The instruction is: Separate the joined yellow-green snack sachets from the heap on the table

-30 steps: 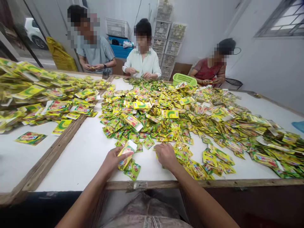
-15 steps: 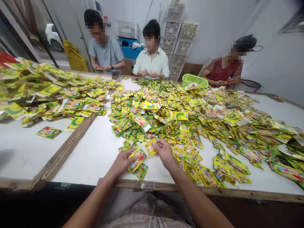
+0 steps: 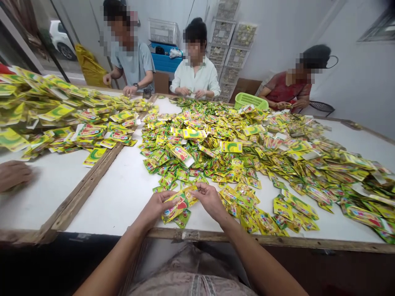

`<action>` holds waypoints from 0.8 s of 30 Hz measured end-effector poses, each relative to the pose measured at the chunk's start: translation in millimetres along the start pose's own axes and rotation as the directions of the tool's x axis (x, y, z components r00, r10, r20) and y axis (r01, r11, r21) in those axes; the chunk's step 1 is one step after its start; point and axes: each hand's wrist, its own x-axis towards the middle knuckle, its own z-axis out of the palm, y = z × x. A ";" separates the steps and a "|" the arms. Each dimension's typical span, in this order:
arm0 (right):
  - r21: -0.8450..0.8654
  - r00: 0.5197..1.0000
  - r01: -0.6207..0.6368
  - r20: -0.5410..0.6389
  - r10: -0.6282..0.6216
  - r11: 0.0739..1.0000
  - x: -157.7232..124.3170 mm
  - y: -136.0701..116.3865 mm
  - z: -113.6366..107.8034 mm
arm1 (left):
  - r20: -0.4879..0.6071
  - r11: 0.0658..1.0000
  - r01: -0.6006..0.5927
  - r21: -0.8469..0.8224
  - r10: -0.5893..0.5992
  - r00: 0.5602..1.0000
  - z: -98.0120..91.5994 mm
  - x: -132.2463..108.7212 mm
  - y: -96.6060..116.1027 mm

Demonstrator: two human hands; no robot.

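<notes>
My left hand is closed round a card with small green and yellow sachets hanging from it, just above the white table's near edge. My right hand pinches a single yellow sachet and holds it against the top of that card. Both hands meet over the front of a big heap of loose sachets that spreads across the table to the right.
A second heap of carded sachets covers the left table past a wooden rail. Another person's hand rests at the far left. Three people sit at the far side, with a green basket and stacked crates behind.
My right hand picked a sachet from the pile and brought it left to the card. A loose card on the left table is gone, and another person's hand has come in there.
</notes>
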 end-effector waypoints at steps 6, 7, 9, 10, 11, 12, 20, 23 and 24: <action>-0.045 0.998 -0.057 -0.037 0.055 0.997 -10.6 15.1 8.7 | 0.005 0.999 0.022 -0.025 -0.022 1.000 5.0 -3.0 -2.2; -0.116 0.998 -0.027 -0.062 0.020 0.993 -8.0 15.6 5.0 | -0.007 0.999 0.036 -0.041 -0.036 0.999 4.9 -2.6 -1.3; -0.354 0.991 0.058 -0.093 -0.097 0.933 0.7 16.0 -7.6 | -0.054 0.996 0.059 -0.068 -0.063 0.997 3.5 -1.4 1.1; -0.495 0.986 0.111 -0.051 -0.156 0.862 6.0 16.3 -15.4 | -0.092 0.995 0.062 -0.074 -0.069 0.993 2.4 -0.7 2.3; -0.623 0.981 0.170 0.032 -0.192 0.763 11.5 17.0 -23.1 | -0.133 0.995 0.060 -0.077 -0.070 0.989 1.3 0.0 3.4; -0.724 0.970 0.236 0.139 -0.199 0.649 16.6 18.1 -30.0 | -0.174 0.995 0.057 -0.081 -0.070 0.982 0.3 0.6 4.3; -0.568 0.986 0.156 0.043 -0.160 0.808 19.6 14.9 -32.7 | -0.263 0.999 0.029 0.039 -0.017 0.965 -3.6 2.8 1.5; -0.152 0.995 0.080 0.063 -0.071 0.985 11.8 6.3 -18.9 | -0.216 0.988 -0.002 0.154 0.035 0.976 -3.7 2.5 -1.4; -0.087 0.994 0.066 0.097 -0.057 0.994 10.3 4.3 -14.8 | -0.193 0.984 -0.023 0.179 0.058 0.979 -3.5 2.2 -1.9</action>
